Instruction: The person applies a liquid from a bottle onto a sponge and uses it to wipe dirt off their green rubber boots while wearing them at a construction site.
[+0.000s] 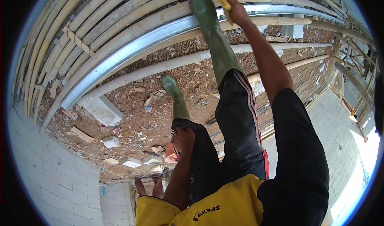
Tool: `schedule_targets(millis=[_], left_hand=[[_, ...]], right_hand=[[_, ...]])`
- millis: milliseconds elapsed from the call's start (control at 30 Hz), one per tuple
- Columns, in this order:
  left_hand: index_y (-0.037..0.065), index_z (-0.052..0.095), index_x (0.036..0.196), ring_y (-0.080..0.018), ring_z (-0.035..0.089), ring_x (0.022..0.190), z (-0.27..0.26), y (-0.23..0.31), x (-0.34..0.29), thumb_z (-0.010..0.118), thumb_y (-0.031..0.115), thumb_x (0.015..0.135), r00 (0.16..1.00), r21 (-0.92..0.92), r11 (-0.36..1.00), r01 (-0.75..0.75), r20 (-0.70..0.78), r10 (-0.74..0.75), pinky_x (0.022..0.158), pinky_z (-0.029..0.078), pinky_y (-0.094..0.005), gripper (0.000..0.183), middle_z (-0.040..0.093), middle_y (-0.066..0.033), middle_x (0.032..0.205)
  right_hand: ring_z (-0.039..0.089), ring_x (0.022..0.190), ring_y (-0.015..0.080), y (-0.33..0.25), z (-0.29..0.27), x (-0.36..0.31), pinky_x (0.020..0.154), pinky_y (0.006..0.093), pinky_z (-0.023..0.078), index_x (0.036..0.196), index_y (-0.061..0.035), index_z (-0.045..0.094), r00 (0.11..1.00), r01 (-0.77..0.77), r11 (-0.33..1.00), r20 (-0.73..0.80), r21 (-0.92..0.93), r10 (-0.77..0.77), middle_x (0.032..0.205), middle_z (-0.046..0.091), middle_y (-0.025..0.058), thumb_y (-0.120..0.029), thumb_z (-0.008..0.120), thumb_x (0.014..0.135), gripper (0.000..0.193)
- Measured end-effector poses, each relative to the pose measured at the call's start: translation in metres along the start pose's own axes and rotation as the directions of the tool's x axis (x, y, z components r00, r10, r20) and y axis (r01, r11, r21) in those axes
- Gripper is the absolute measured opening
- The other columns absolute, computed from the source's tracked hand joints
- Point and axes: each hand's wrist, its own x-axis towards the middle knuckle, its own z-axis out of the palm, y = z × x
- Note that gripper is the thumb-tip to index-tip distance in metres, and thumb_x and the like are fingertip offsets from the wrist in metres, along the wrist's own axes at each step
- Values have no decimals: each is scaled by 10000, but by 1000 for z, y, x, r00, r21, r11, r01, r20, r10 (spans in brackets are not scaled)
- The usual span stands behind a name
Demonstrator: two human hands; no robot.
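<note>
My right hand (pixel 237 11) is closed around a yellow tool (pixel 221 1), a narrow yellow piece sticking out past the fingers; its kind is hard to make out. It is held just above the metal channel (pixel 156 31), close to my right green rubber boot (pixel 203 6), which is set on the channel and bamboo. Lower down, my left hand (pixel 184 139) rests on my left knee, fingers bent loosely over the black trouser (pixel 202 140) with nothing seen in them. My left green boot (pixel 171 84) stands on the dirt.
Long bamboo poles (pixel 120 24) lie side by side ahead, alongside the channel. Rubble and a pale block (pixel 101 109) lie on the brown dirt (pixel 140 124). Grey block walls (pixel 52 166) rise at left and right. Brownish boots (pixel 158 187) show at lower left. Wooden framing (pixel 354 80) stands at right.
</note>
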Motion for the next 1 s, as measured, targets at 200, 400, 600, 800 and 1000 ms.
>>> schedule_targets(millis=[200, 400, 600, 800, 1000], left_hand=[[15, 527, 1211, -404, 610, 1060, -20, -19, 5, 551, 402, 862, 999, 98, 995, 29, 36, -33, 927, 447, -516, 521, 622, -215, 1154], [31, 522, 1218, -387, 606, 1076, -19, -21, 18, 537, 412, 862, 997, 100, 995, 15, 77, -22, 935, 437, -511, 522, 632, -214, 1134], [30, 508, 1249, -395, 594, 1099, -31, -3, 8, 523, 422, 867, 994, 110, 993, -30, 105, 18, 953, 427, -513, 547, 624, -228, 1163], [31, 505, 1260, -392, 587, 1114, -26, -7, 12, 518, 412, 874, 991, 149, 989, 8, 132, -28, 960, 428, -500, 542, 620, -224, 1176], [31, 502, 1281, -390, 582, 1124, -26, 3, 11, 526, 415, 868, 990, 140, 989, -38, 142, 18, 969, 428, -485, 564, 609, -227, 1204]], right_hand=[[654, 1032, 310, -48, 57, -96, 920, 374, 486, 1359, -119, 508, 771, -632, 667, 411, 394, 487, 1143, 652, 219, 3, 551, 804, 571], [650, 1019, 265, -31, 77, -190, 906, 406, 480, 1196, 4, 627, 633, -744, 626, 550, 236, 545, 1143, 663, 189, -69, 623, 804, 399], [637, 857, 170, -60, 23, -138, 722, 327, 529, 1277, -14, 560, 587, -742, 202, 475, 639, 655, 991, 676, 135, -32, 558, 877, 400], [625, 965, 167, -128, -60, -262, 880, 297, 482, 1301, -1, 555, 615, -759, 224, 558, 612, 558, 1129, 670, 132, -2, 584, 876, 426], [688, 874, 240, -50, -118, -262, 817, 337, 576, 1330, -8, 513, 451, -822, 126, 500, 555, 739, 1157, 641, 178, -36, 524, 896, 435]])
